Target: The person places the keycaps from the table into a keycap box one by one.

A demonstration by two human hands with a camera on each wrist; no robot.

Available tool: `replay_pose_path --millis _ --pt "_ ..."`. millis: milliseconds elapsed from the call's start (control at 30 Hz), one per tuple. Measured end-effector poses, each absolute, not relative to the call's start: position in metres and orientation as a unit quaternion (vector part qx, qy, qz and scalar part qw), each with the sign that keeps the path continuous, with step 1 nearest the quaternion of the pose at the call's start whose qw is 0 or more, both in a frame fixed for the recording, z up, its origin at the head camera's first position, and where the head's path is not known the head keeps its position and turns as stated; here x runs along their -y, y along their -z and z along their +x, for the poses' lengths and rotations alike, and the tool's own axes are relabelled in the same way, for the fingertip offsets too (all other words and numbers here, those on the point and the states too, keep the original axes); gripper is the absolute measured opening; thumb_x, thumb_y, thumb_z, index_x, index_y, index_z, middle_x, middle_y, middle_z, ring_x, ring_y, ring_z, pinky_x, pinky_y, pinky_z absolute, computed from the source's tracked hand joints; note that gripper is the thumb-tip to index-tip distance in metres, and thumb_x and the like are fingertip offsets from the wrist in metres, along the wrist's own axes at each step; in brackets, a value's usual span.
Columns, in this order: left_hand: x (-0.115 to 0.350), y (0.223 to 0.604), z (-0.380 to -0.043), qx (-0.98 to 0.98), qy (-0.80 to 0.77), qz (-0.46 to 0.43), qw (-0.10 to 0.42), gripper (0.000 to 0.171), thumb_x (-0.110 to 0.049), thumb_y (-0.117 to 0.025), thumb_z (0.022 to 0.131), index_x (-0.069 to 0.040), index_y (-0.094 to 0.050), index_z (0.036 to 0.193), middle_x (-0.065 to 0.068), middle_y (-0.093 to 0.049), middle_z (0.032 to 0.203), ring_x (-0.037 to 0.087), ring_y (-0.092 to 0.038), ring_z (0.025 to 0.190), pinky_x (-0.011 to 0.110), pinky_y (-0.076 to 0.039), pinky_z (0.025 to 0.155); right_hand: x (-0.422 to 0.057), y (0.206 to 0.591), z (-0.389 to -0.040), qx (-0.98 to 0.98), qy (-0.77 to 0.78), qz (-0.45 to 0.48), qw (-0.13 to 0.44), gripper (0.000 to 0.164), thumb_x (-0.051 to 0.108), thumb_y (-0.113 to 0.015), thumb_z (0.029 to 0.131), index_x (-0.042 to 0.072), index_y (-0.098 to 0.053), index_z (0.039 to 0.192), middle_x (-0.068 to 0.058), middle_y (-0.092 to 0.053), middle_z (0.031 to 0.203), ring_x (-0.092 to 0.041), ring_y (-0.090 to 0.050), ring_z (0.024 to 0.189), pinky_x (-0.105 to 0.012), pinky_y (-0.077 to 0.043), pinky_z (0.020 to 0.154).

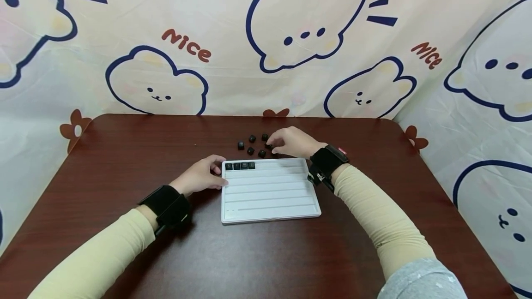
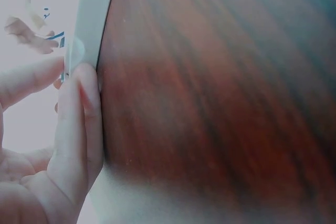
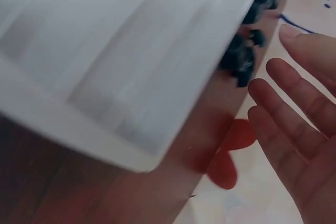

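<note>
A white ridged tray [image 1: 268, 197] lies on the table, with several small black keycaps [image 1: 244, 165] lined up along its top row at the left. My left hand [image 1: 200, 175] holds the tray's left edge; its thumb is on the rim and the other fingers are near the upper corner. In the left wrist view, fingertips [image 2: 86, 77] press against the tray's side. My right hand [image 1: 296, 142] reaches past the far edge to the loose black keycaps [image 1: 252, 138]. Thumb and fingers are apart in the right wrist view, where the keycaps [image 3: 242, 59] look blurred.
The dark brown wooden table [image 1: 274, 257] runs back to a cream curtain [image 1: 232, 22] printed with blue cartoon outlines. Loose keycaps sit between the tray and the table's far edge. A black wrist strap [image 1: 328, 160] overlaps the tray's upper right corner in the head view.
</note>
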State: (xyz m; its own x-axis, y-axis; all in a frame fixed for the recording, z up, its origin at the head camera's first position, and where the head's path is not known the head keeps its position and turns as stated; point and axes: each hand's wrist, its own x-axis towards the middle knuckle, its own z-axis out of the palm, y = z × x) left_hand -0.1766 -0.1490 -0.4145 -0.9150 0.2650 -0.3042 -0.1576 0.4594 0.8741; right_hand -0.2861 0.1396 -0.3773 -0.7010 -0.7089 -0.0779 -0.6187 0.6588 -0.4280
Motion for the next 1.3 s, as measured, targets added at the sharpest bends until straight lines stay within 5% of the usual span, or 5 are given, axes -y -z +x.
replay_pose_path --millis 1300 --pt "0.147 0.414 -0.178 -0.831 -0.515 0.025 0.209 0.068 0.003 -0.076 0.089 0.006 -0.041 0.147 0.016 -0.050 0.103 0.019 -0.062 0.078 0.030 -0.059 0.072 -0.141 0.390 -0.288 -0.928 0.137 -0.320 0.131 0.025 0.011 -0.078 0.092 0.007 -0.075 0.116 -0.009 -0.073 0.108 -0.024 -0.067 0.101 -0.040 -0.055 0.087"
